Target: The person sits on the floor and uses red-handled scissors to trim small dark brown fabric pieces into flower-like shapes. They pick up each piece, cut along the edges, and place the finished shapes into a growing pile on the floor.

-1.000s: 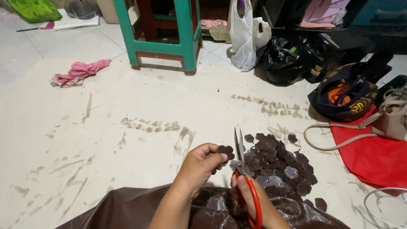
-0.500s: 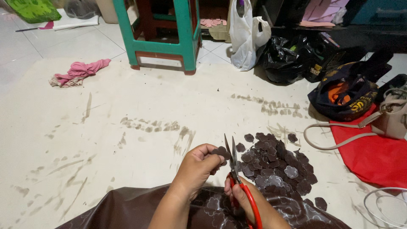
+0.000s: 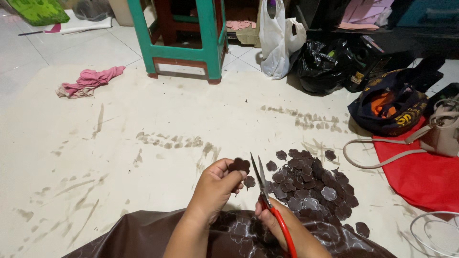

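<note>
Beside the left hand (image 3: 215, 188), scissors (image 3: 262, 184) point away.

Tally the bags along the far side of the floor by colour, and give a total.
White plastic bag: 1
Black plastic bag: 1
Dark bag with orange inside: 1
Beige handbag: 1
Total: 4

A white plastic bag (image 3: 279, 40) stands beside the green stool's leg; a knotted black plastic bag (image 3: 321, 67) sits just right of it, with a dark printed bag (image 3: 389, 102) further right.
</note>
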